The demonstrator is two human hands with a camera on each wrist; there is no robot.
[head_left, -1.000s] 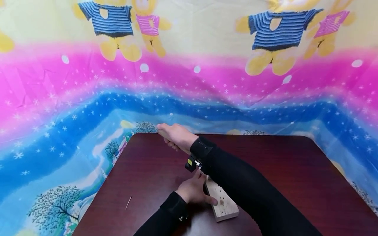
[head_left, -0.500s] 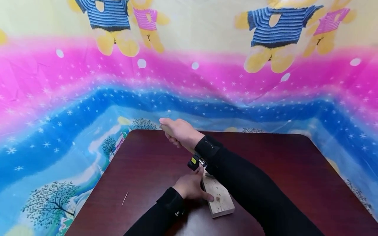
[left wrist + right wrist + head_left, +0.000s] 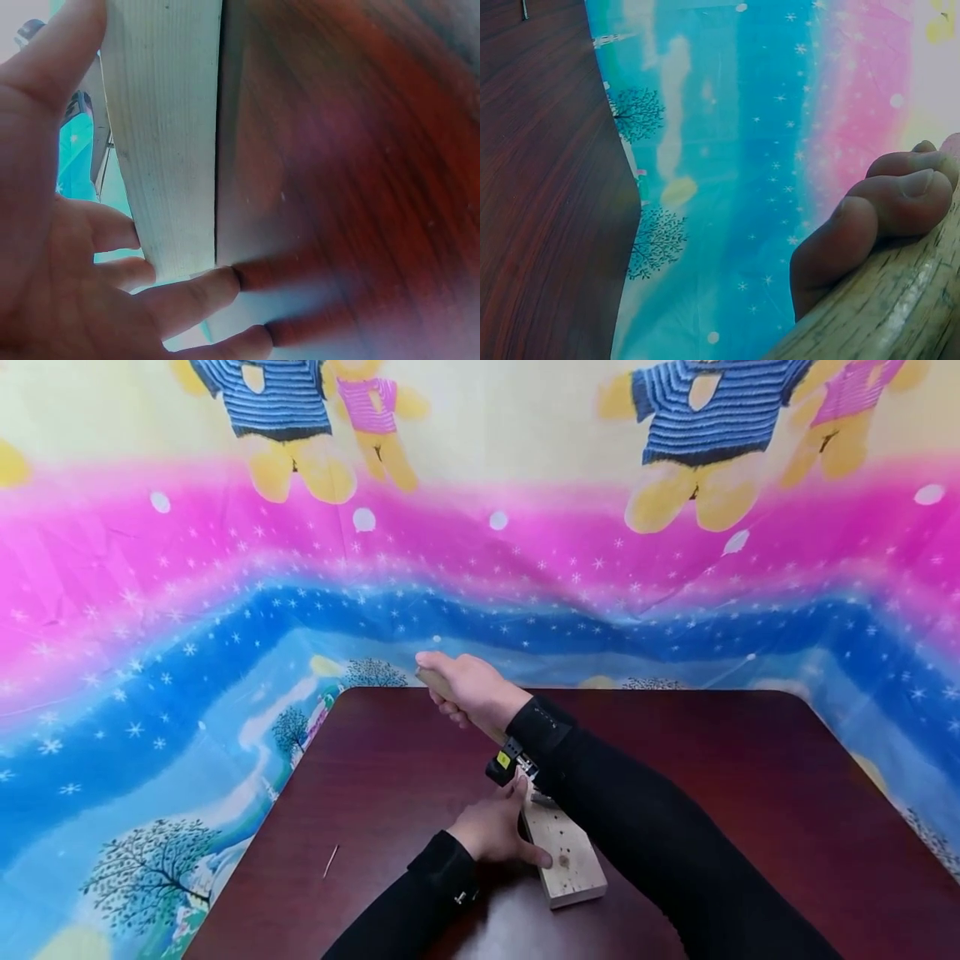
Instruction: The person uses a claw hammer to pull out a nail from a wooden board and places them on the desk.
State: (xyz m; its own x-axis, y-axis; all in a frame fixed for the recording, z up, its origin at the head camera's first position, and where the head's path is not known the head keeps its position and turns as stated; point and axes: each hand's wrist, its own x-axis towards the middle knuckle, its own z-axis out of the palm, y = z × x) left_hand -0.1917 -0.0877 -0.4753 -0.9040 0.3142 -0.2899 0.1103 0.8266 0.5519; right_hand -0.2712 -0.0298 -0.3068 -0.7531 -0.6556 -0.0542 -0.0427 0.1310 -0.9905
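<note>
A pale wooden block (image 3: 566,860) with several small dark holes in its top lies on the table. My left hand (image 3: 491,831) holds it from the left, thumb over its top edge; in the left wrist view some fingertips (image 3: 225,281) reach below the block's side (image 3: 165,135). My right hand (image 3: 480,689) grips the wooden handle (image 3: 435,681) of what looks like a hammer, tilted up and away to the left. Its grey metal head (image 3: 542,799) shows partly at the block's far part; the wrist camera and sleeve hide the rest. Curled fingers (image 3: 915,191) wrap the worn handle (image 3: 885,300) in the right wrist view.
A thin nail-like piece (image 3: 331,862) lies on the dark red-brown table (image 3: 712,777), left of the left hand. Behind and beside the table hangs a printed cloth (image 3: 487,568) with bears, snowflakes and trees.
My right hand has swung the handle's end a little to the right, and more of the metal head shows. The left hand stays on the block. The head view has shifted slightly.
</note>
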